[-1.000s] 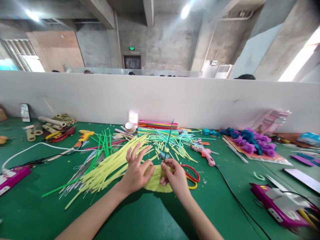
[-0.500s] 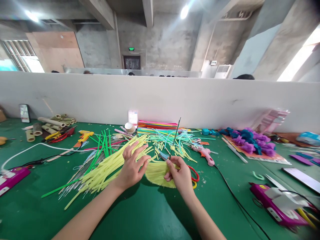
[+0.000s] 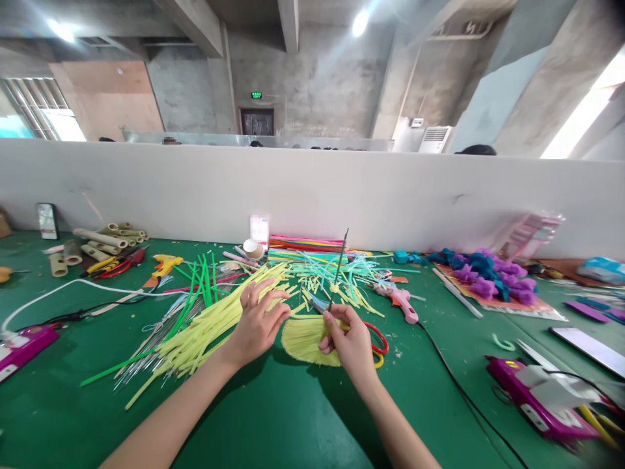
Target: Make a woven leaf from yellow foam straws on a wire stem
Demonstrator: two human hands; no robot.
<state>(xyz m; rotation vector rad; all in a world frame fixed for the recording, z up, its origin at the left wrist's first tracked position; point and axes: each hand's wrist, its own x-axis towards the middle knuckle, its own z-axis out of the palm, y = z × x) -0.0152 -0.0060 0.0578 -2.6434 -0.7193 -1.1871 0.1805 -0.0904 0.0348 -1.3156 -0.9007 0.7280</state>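
Note:
My right hand (image 3: 349,335) pinches a thin dark stem (image 3: 340,260) that stands nearly upright, with a small yellow tuft showing partway along it. Just beneath that hand lies a fan-shaped piece of yellow pipe cleaners (image 3: 303,342), partly covered by my fingers. Thumb and forefinger of my left hand (image 3: 258,326) come together at the end of a yellow pipe cleaner (image 3: 307,317), which runs across toward the right hand. Beside the left hand spreads a heap of yellow pipe cleaners (image 3: 205,332). Scissors with red and yellow handles (image 3: 381,342) lie partly hidden behind my right hand.
A pink glue gun (image 3: 403,303) with a black cord lies to the right, a yellow glue gun (image 3: 166,266) to the left. Purple power strips (image 3: 541,404) sit on both sides. Purple and blue fuzzy pieces (image 3: 493,277) lie at back right, before a white partition (image 3: 312,189).
The dark stem has tilted slightly left at its top. My left hand's fingers have drawn closer together and shifted a little left.

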